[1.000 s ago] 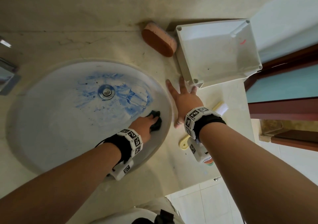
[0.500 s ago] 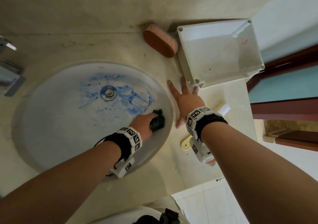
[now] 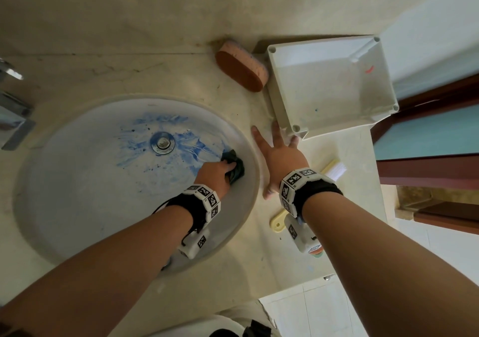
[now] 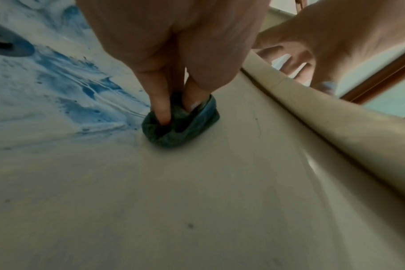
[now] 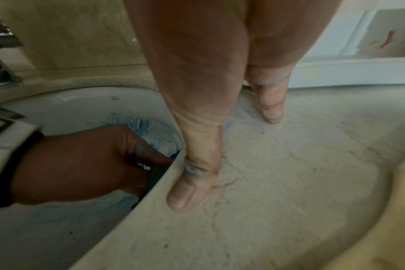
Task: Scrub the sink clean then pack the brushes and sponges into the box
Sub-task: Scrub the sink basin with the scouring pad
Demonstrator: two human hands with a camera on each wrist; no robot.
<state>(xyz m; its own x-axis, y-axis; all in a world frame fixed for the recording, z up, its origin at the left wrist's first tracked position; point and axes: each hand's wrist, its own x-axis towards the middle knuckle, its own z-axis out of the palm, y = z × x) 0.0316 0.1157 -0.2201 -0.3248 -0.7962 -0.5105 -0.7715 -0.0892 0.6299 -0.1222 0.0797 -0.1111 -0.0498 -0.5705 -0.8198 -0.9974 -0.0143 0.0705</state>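
Note:
The oval white sink [image 3: 77,207] carries blue smears around its metal drain [image 3: 162,142]. My left hand [image 3: 220,173] grips a dark green scouring sponge [image 3: 234,167] [image 4: 180,126] and presses it on the basin's right slope, at the edge of the blue stain. My right hand [image 3: 277,152] lies flat with spread fingers on the counter between the sink rim and the box; its thumb [image 5: 190,182] rests at the rim. The open white box [image 3: 331,85] stands at the back right. A pink-and-brown sponge [image 3: 242,67] lies left of it. A yellow-handled brush [image 3: 334,168] lies under my right wrist.
A chrome tap [image 3: 13,114] stands at the left edge. The beige stone counter [image 3: 233,264] ends at the front right above a tiled floor [image 3: 324,310]. A brown door frame [image 3: 427,165] is at the right.
My left hand has slid the dark sponge a little up and right along the basin slope. The right hand stays flat on the counter.

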